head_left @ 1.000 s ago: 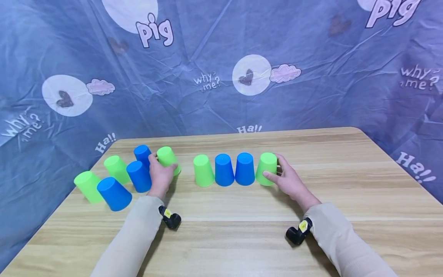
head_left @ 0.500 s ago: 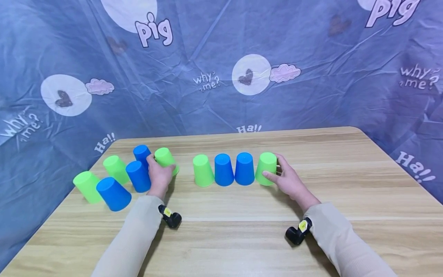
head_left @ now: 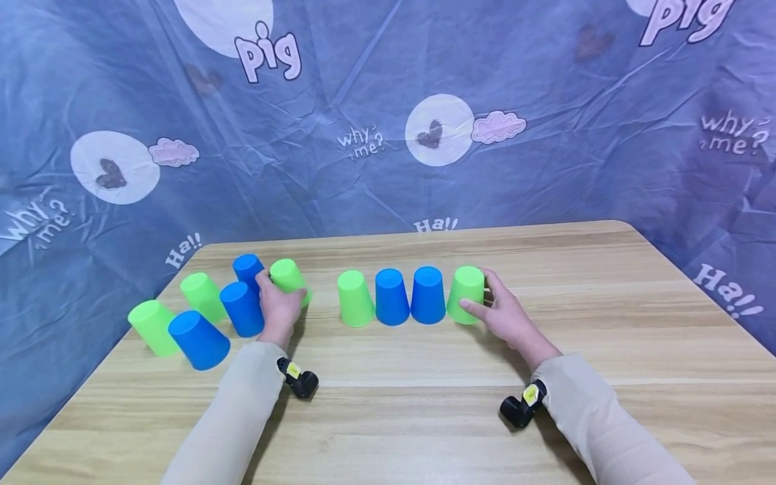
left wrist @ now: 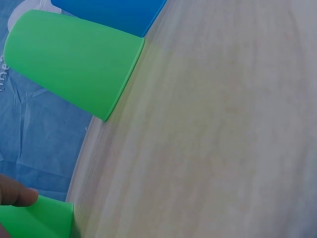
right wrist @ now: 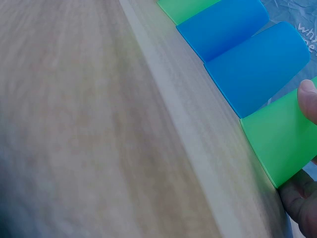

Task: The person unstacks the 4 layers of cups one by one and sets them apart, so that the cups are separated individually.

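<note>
Hands (head_left: 281,310) (head_left: 508,318) around green cups (head_left: 287,276) (head_left: 467,285) (one each)

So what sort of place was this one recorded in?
Probably a staged recording corner, though the room beyond is hidden: a wrinkled blue printed cloth hangs behind a wood-grain table, and two small black devices are worn at the sleeves.

Head view: the left hand (head_left: 280,308) masks part of the left-held green cup (head_left: 289,276) and, just past its fingers, part of the rear blue cup (head_left: 247,267). I lose the fingertips of the right hand (head_left: 508,316) behind the right-held green cup (head_left: 465,288). Wrist views: picture edges crop both cups and the digits gripping them; the tabletop (right wrist: 99,124) beside the fingers reaches me blurred. Behind the fingers, yellow labels (head_left: 531,395) on the wrist cameras (head_left: 514,412) are too small to read.
</note>
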Available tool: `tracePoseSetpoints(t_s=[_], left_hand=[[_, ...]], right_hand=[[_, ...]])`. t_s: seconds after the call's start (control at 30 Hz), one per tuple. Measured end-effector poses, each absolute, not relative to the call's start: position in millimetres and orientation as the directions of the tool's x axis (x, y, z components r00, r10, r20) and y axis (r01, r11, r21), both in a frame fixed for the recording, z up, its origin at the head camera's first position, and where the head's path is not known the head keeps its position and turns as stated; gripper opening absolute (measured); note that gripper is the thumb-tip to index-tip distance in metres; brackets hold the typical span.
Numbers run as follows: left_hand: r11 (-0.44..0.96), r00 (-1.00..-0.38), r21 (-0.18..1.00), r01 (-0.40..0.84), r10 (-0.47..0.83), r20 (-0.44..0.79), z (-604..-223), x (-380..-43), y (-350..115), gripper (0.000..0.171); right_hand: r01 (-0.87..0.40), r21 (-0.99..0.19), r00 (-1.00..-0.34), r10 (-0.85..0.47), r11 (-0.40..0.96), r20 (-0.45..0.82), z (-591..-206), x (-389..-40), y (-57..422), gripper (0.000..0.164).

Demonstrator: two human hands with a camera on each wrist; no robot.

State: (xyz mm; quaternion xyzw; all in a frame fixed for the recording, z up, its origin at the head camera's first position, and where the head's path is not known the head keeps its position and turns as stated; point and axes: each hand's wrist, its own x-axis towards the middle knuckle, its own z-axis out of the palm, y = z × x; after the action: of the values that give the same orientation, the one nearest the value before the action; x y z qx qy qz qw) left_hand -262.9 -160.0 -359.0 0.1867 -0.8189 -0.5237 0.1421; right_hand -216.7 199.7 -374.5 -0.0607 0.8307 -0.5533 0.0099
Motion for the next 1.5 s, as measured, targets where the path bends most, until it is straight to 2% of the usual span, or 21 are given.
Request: tracePoseSetpoints(t_s=[0.13,0.27,0.43,0.67,1.27,1.5], left_hand=[[0.382,-0.883,0.911,-0.154,-0.468,0.047,-357.1,-262.6,-158.8,0.076],[0.406,-0.855,0.908,-0.101,-0.502,0.129,-354.2,-261.8,-156.7,0.072],[0.434,-0.816,0.899,0.056,-0.500,0.291,-347.8,-257.1,-149.3,0.069],[0.480,-0.769,0.829,0.287,-0.401,0.498,-335.6,-243.8,-129.3,0.057],[0.413,-0.790,0.817,0.403,-0.294,0.538,-329.3,-230.1,-94.8,0.051],[0.397,-0.779,0.791,0.466,-0.239,0.579,-330.7,-228.8,-81.8,0.049]], right_hand=[[-0.088,-0.920,-0.993,-0.109,0.382,0.050,-374.4,-217.2,199.8,0.068],[-0.092,-0.922,-0.992,-0.116,0.375,0.052,-374.8,-218.0,199.4,0.068],[-0.088,-0.921,-0.992,-0.113,0.380,0.048,-375.0,-218.1,199.6,0.068],[-0.092,-0.917,-0.992,-0.114,0.387,0.052,-374.3,-217.4,199.7,0.068],[-0.097,-0.920,-0.992,-0.114,0.380,0.058,-372.4,-215.9,199.1,0.066],[-0.103,-0.920,-0.991,-0.117,0.379,0.063,-375.0,-217.4,199.0,0.066]])
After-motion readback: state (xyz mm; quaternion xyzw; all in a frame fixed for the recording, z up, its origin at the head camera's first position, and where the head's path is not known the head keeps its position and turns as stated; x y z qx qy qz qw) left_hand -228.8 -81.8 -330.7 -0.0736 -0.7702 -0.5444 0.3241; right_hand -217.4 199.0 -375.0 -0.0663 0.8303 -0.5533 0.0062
